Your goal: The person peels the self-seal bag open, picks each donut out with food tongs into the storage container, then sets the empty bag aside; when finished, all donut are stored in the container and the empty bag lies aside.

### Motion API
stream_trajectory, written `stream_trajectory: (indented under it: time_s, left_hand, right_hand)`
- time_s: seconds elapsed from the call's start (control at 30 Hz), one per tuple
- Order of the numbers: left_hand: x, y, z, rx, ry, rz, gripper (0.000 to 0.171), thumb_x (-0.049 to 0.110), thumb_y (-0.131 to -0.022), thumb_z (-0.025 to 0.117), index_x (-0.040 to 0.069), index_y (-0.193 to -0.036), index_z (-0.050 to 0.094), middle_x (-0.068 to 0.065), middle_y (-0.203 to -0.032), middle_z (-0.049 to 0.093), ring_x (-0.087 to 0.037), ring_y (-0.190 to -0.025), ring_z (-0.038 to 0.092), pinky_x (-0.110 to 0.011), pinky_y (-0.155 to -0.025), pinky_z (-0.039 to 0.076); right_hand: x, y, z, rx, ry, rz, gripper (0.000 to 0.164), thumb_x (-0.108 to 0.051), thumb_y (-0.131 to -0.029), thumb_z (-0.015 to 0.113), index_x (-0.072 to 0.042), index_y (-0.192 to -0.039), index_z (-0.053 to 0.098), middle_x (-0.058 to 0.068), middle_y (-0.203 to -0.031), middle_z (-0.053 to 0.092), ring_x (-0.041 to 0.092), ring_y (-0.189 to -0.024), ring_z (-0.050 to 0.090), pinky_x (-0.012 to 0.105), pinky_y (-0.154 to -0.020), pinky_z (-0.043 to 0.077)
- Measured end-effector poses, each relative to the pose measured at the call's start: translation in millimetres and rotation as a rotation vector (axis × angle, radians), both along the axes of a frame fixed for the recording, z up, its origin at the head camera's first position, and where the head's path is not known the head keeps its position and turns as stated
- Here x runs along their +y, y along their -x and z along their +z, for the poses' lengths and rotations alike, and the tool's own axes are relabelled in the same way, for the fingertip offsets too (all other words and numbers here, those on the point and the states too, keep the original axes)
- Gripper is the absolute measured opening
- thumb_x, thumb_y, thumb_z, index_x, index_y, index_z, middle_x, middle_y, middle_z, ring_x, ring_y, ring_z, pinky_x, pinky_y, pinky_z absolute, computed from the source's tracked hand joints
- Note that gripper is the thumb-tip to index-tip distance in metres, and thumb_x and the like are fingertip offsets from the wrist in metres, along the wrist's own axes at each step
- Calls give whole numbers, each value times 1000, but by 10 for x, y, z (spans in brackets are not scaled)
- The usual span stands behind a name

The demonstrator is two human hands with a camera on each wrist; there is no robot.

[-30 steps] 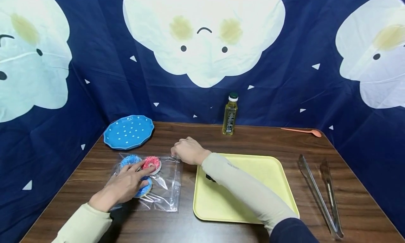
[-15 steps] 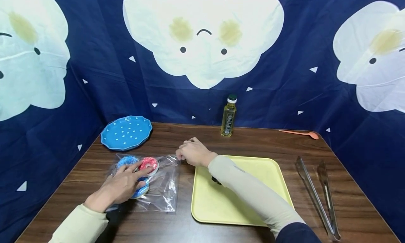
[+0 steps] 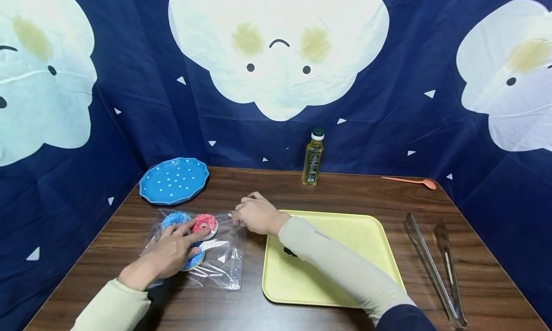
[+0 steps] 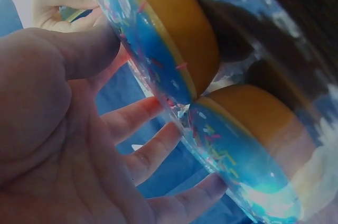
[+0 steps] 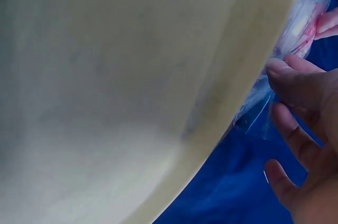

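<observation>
A clear plastic bag lies flat on the left part of the table. Inside it are blue donuts and a pink one, dotted with sprinkles. My left hand rests on the bag with fingers spread over the donuts. Seen from the left wrist, its fingertips touch the plastic beside two blue-iced donuts. My right hand pinches the bag's far right corner between thumb and finger, as the right wrist view shows at the thumb tip.
Under my right forearm lies a yellow tray. A blue dotted plate sits at the back left, an oil bottle at the back. Metal tongs and an orange spoon lie on the right.
My right hand shifted a little right, then came back left and slightly nearer, still at the bag's corner. The left hand has stayed on the donuts.
</observation>
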State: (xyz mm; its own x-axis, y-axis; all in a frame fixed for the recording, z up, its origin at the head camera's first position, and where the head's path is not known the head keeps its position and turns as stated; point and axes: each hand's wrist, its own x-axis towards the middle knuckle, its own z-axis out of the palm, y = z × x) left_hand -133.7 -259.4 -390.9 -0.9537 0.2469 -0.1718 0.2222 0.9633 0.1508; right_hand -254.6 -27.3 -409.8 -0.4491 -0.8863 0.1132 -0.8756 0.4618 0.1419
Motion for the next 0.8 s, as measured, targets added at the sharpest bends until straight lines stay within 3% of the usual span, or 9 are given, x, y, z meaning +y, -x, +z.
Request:
stream_trajectory:
  time_s: [0.3, 0.43, 0.6, 0.67, 0.8]
  left_hand:
    - [-22, 17, -7, 21, -14, -34, 48, 30, -100, 64, 24, -146, 55, -24, -152, 37, -58, -127, 38, -82, -83, 37]
    - [-62, 30, 26, 49, -18, -31, 48, 30, -99, 65, 25, -146, 55, -24, -152, 37, -58, -127, 38, -83, -83, 35]
    - [-53, 25, 20, 37, -32, -23, 48, 30, -99, 65, 25, -146, 55, -24, -153, 37, -57, -128, 36, -83, -85, 34]
    - [-43, 20, 5, 28, -30, -22, 48, 30, -99, 65, 25, -146, 55, -24, -152, 37, -56, -128, 36, -83, -84, 34]
    - [-29, 21, -19, 16, -18, -25, 48, 31, -99, 64, 25, -146, 55, -24, -153, 36, -57, -127, 37, -82, -84, 36]
  right_hand:
    - [147, 41, 9, -56, -17, -46, 30, -2, -85, 68, -32, -88, 73, -24, -90, 62, 4, -91, 52, 41, -105, 34]
    - [114, 24, 51, -73, -19, -43, 27, -10, -88, 74, -34, -99, 74, -23, -101, 64, 4, -101, 53, 41, -105, 33]
    - [13, -122, 78, -88, -53, 26, 32, -18, -91, 73, -39, -116, 72, -23, -121, 64, 5, -114, 51, 43, -108, 30]
    - [-24, -187, 72, -91, -75, 55, 29, -17, -93, 71, -38, -113, 73, -24, -120, 65, 4, -115, 51, 45, -109, 29]
    - [-56, -243, 31, -89, -77, 83, 23, -14, -91, 69, -36, -93, 74, -27, -102, 66, 1, -108, 55, 43, -105, 32]
